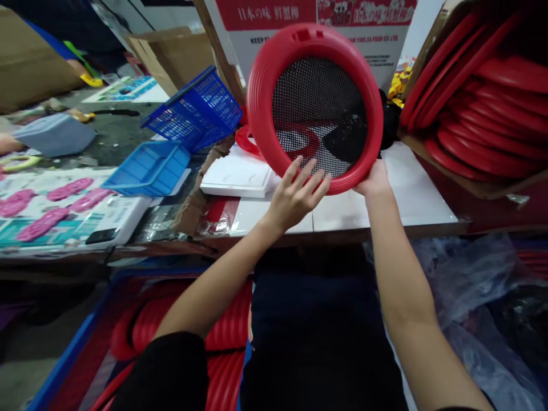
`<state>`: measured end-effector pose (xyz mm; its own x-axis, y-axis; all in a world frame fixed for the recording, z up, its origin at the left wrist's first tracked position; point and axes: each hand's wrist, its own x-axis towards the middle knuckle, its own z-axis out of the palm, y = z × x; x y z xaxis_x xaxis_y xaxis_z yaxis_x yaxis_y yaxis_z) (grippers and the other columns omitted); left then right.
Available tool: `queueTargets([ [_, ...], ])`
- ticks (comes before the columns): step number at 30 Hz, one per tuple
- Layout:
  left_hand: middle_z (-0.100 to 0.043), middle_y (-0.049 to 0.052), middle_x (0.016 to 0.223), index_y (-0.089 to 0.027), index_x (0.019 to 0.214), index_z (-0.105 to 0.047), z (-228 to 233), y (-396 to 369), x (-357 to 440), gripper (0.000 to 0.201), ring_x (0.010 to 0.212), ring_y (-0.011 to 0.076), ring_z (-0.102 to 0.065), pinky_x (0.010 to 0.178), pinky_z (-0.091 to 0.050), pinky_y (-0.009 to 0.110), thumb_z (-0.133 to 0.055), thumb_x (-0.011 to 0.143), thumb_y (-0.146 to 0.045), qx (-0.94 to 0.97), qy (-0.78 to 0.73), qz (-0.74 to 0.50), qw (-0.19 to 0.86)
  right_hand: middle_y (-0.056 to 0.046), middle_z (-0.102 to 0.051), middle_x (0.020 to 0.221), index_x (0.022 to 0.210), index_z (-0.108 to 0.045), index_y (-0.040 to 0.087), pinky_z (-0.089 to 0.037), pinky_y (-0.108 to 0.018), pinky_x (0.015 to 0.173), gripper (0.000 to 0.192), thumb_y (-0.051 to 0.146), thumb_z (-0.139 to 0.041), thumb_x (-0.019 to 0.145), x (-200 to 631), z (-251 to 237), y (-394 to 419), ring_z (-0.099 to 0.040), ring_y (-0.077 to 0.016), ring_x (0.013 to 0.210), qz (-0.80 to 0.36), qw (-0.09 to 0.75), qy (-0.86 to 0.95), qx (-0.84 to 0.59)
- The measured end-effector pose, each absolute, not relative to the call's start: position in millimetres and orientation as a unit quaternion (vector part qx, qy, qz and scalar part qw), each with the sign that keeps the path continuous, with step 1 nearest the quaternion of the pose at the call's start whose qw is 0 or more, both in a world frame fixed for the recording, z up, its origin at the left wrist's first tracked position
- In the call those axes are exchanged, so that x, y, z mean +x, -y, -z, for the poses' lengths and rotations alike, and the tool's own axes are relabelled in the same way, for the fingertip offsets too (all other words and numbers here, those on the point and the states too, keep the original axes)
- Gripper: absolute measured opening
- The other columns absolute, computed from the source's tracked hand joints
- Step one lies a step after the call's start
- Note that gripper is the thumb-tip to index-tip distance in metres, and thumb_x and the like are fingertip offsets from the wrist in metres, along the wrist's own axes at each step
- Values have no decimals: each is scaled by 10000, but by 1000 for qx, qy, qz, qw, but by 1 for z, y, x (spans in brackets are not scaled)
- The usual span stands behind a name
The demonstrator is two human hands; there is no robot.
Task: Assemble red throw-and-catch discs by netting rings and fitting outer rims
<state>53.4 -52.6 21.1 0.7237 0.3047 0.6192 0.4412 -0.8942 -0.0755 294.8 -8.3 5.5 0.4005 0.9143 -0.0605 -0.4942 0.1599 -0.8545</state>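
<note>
- Sieve point(314, 105), round, red ribbed rim with black mesh centre: held up on edge over the white worktop point(419, 200), mid-scene, tilted toward the camera.
- Right hand point(375, 181): closed on the sieve's lower right rim, bearing it from below.
- Left hand point(295, 197): fingers spread wide, tips resting on the lower left rim, not clasping.
- Step in hand, by judgement: checking or seating the mesh in its rim; the next move would call for a firm two-handed hold.
- Cardboard box point(432, 68), far right: stacked red rims on edge.
- Blue-edged crate point(64, 354), near left, below the arms: more red ribbed rims.
- Blue baskets point(171, 142), left of the sieve: two, one tipped up, nothing visible inside.
- White tray point(240, 177): flat on the worktop, just behind the left hand.
</note>
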Motion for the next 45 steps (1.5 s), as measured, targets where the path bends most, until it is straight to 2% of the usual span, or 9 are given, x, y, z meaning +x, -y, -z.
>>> queueTargets([
  [3,-729,209,1361,-97,1430,-638,-40,38,45,391,1390,357,-643,1229,-467,629,-550,1066,-209,-916,185,335,122,-110,-743,1064,1139,-644,233,-641,-600,939,491,590,-321,1043,302,-27,44,-715,-284,1058,-498,676,247,-484],
  [6,-763,226,1248,-55,1391,-645,-52,40,32,447,1229,352,-738,1137,-576,563,-656,1032,-321,-905,178,361,135,-147,-671,1353,1367,-598,273,-556,-651,1072,527,650,-471,1021,305,-46,88,-633,-336,1317,-227,676,418,-563],
  [9,-783,200,1177,-52,1346,-654,-58,59,22,412,1129,333,-776,1068,-631,507,-681,1016,-298,-910,155,350,160,-157,-454,1670,1546,-523,296,-343,-699,1258,720,605,-721,927,305,-57,128,-369,-407,1587,30,513,687,-514],
  [12,-786,184,1179,-65,1344,-648,-65,85,16,389,1121,320,-780,1072,-633,489,-674,1014,-268,-918,139,338,152,-140,-466,1688,1601,-486,309,-248,-711,1307,763,487,-784,922,306,-60,152,-375,-414,1599,107,340,828,-433],
  [19,-806,148,1148,-118,1333,-658,-85,130,14,351,1073,288,-803,1057,-647,461,-645,1043,-314,-937,128,311,97,-93,-763,1337,1500,-599,288,-402,-626,1274,506,244,-656,999,309,-66,182,-696,-328,1322,118,308,867,-375],
  [27,-588,228,1567,-129,1601,-446,-72,122,-5,643,1492,345,-552,1223,-509,562,-663,1023,-306,-942,147,302,-2,-103,-793,1268,1558,-536,276,-436,-649,1253,603,202,-672,975,314,-51,219,-745,-341,1243,133,341,852,-375],
  [33,-804,143,1239,-168,1415,-628,-45,111,-10,403,1249,304,-748,1103,-618,513,-549,1020,-186,-943,95,319,-33,-104,-799,1264,1579,-512,267,-376,-711,1272,630,187,-660,973,318,-35,227,-746,-353,1243,133,341,852,-375],
  [41,-800,144,1239,-162,1326,-676,-58,114,-14,323,1281,316,-728,1129,-593,510,-566,1032,-237,-948,111,289,-76,-117,-797,1263,1561,-544,248,-375,-690,1278,596,199,-657,978,313,-44,230,-747,-366,1235,124,338,849,-386],
  [45,-821,106,1157,-191,1199,-738,-86,108,-12,240,1086,270,-796,960,-644,393,-634,987,-235,-939,159,290,-96,-97,-769,1333,1545,-559,299,-412,-649,1261,590,222,-693,976,313,-76,219,-733,-365,1251,101,324,846,-411],
])
